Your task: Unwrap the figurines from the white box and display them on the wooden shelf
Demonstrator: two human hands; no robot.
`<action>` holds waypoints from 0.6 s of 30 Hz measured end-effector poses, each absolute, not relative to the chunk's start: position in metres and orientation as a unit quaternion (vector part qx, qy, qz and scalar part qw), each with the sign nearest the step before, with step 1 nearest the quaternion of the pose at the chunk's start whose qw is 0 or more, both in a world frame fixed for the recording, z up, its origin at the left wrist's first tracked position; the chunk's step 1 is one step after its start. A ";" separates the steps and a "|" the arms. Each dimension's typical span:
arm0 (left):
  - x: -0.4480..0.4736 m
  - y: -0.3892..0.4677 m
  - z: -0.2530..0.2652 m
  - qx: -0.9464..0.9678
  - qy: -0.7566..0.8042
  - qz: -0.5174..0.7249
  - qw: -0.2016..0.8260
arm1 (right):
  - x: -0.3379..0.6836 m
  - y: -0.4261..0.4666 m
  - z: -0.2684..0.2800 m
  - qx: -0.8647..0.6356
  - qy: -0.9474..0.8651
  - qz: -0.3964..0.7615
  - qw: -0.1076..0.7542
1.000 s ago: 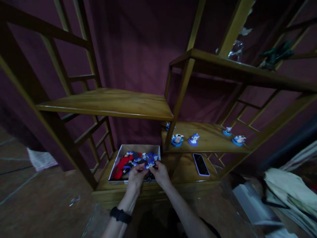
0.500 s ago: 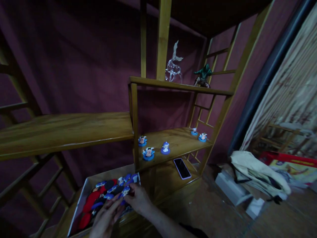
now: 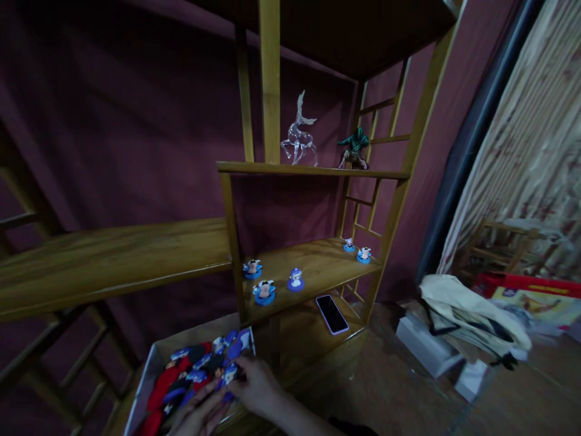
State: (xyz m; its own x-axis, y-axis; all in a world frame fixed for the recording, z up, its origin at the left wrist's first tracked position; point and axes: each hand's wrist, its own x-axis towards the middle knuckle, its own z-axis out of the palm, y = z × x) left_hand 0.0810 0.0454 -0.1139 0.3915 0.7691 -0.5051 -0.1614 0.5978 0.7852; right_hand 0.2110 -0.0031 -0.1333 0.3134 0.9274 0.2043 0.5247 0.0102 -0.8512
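Note:
At the bottom of the head view, both my hands are in a white cardboard box (image 3: pixel 146 378) full of small figurines, some red and black, others purple and white. My right hand (image 3: pixel 258 383) has its thumb and fingers closed around a small purple-and-white figurine (image 3: pixel 230 372) at the box's right side. Beside it, my left hand (image 3: pixel 202 413) lies with fingers stretched out over the pile, the fingertips close to that same figurine. Whether they touch it I cannot tell. The fingers partly cover the figurine's lower part.
On the wooden shelf (image 3: pixel 318 263) stand a purple-based figurine (image 3: pixel 296 279) and several blue-based figurines (image 3: pixel 264 292). A phone (image 3: pixel 331 314) lies below. Higher up are a clear deer ornament (image 3: pixel 299 136) and a green-hooded figure (image 3: pixel 354 148). A cream bag (image 3: pixel 472 309) sits on the floor right.
The view has shifted, so the shelf's upper part appears lower and further left. My hands stay in the box, with the right one still around the purple-and-white figurine.

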 end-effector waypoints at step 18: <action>0.100 -0.059 -0.062 0.328 0.400 0.300 0.802 | 0.225 -0.123 -0.071 -0.550 -0.450 0.305 0.634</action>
State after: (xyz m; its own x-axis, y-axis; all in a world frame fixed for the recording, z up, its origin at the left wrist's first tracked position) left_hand 0.0998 -0.0593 -0.0621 0.5004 0.7433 -0.4439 -0.2184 0.6045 0.7661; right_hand 0.2250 -0.1230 -0.0712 0.4088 0.8815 0.2362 0.1091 0.2098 -0.9716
